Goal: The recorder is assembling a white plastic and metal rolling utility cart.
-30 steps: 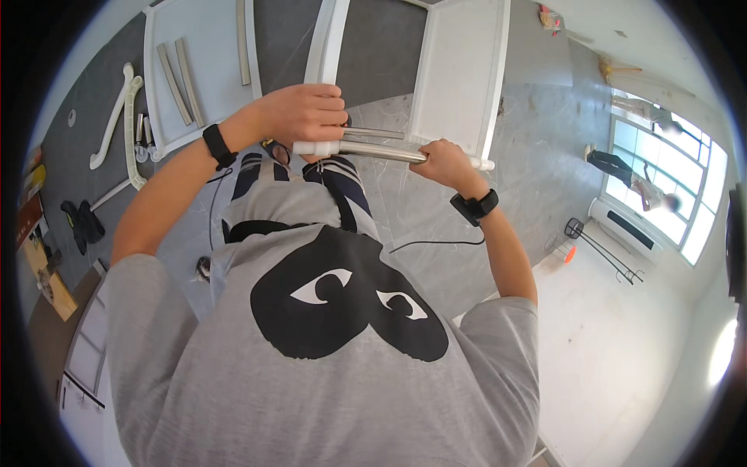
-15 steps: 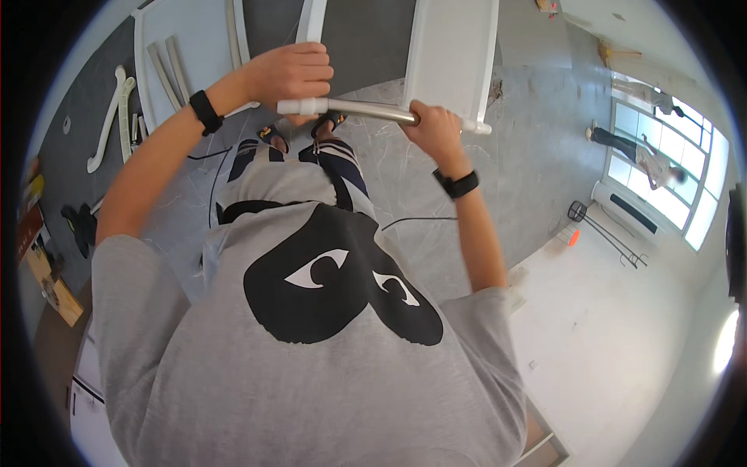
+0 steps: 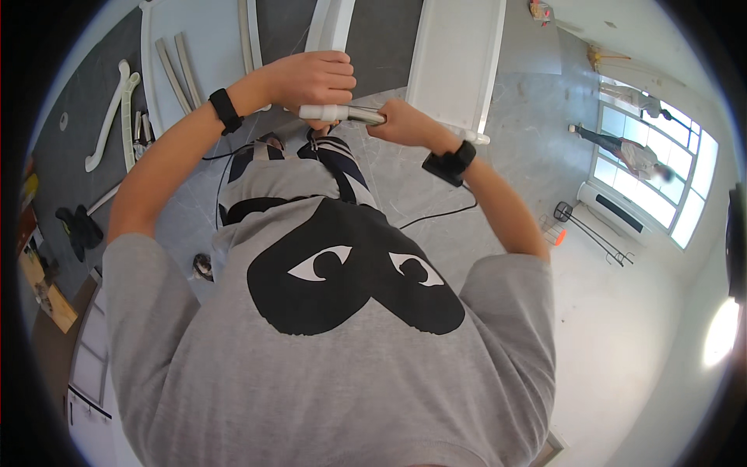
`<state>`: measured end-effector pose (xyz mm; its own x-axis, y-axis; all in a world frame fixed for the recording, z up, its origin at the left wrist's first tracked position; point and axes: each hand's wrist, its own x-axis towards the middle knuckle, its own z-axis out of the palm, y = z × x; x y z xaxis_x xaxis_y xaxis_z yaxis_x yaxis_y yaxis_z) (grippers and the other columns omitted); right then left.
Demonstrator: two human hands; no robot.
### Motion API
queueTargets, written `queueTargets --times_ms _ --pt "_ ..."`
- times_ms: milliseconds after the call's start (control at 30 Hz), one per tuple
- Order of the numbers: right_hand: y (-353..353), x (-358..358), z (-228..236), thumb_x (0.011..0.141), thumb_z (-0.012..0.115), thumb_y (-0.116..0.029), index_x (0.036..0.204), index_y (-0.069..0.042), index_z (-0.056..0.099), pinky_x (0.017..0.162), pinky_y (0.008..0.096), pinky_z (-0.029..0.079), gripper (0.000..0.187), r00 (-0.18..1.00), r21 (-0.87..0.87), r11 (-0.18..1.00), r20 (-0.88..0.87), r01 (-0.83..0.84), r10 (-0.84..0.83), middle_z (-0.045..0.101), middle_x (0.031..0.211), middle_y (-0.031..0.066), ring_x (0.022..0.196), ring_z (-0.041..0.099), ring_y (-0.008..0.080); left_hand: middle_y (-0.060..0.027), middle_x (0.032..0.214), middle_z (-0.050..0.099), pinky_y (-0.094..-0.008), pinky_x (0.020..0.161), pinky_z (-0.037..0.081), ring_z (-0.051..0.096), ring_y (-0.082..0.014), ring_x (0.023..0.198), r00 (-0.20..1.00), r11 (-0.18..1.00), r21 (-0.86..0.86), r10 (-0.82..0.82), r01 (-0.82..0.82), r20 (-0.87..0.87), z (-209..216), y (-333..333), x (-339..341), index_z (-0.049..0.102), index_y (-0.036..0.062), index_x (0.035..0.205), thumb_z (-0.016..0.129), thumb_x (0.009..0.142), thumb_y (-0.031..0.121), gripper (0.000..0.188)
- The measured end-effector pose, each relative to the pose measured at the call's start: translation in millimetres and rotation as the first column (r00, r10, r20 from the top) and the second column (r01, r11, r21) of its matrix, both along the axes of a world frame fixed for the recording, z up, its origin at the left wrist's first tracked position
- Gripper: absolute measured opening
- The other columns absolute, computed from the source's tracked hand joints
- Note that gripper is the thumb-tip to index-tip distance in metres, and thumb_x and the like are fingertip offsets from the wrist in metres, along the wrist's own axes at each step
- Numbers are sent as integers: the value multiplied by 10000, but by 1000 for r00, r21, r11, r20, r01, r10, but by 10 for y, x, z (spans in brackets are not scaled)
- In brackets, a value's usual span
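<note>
My left hand (image 3: 313,78) is closed, its fingers curled at the lower end of a long white bar (image 3: 331,27). The grip itself is partly hidden. Just below that fist, touching or nearly so, lies the white plastic sleeve (image 3: 323,113) on the end of a shiny metal tube (image 3: 364,115). Around the tube my right hand (image 3: 398,124) is wrapped, close to the sleeve. Black bands sit on both wrists.
White panels (image 3: 455,62) lie on the grey floor at the far side; one (image 3: 218,47) carries grey tubes (image 3: 187,66). Curved white pieces (image 3: 109,117) rest to the left. A black cable (image 3: 443,212) crosses the floor. At the far right stands a person (image 3: 630,156) by windows.
My right hand has moved left along the tube, close to the white sleeve. My left hand and the white bar have shifted slightly right.
</note>
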<state>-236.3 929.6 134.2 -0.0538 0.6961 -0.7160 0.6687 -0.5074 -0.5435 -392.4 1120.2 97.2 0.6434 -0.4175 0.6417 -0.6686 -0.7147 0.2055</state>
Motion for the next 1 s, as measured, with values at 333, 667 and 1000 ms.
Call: queueTargets --times_ms 333,667,1000 --pt "-542 87 -284 795 649 -230 771 -92 654 540 444 486 140 752 571 805 599 -162 -274 638 630 125 605 637 331 -46 736 498 -361 885 460 526 -235 777 999 999 -31 -32 31 -14 -180 236 35 526 68 693 706 630 240 257" --pt "-1185 -641 -1096 799 630 -140 941 -40 541 733 465 470 195 668 550 681 271 484 -693 622 899 172 894 600 368 -121 1376 485 -451 1091 315 441 -285 1293 749 701 -266 613 -662 -251 -269 570 37 509 75 1246 746 783 390 608" --pt "288 -1341 -430 772 660 -80 1035 -119 667 811 407 489 266 965 714 691 88 110 -246 569 1009 109 967 588 313 -98 979 637 -369 745 502 628 -269 819 217 684 -130 43 -718 -975 -458 -158 -1404 515 108 1319 672 848 283 526"
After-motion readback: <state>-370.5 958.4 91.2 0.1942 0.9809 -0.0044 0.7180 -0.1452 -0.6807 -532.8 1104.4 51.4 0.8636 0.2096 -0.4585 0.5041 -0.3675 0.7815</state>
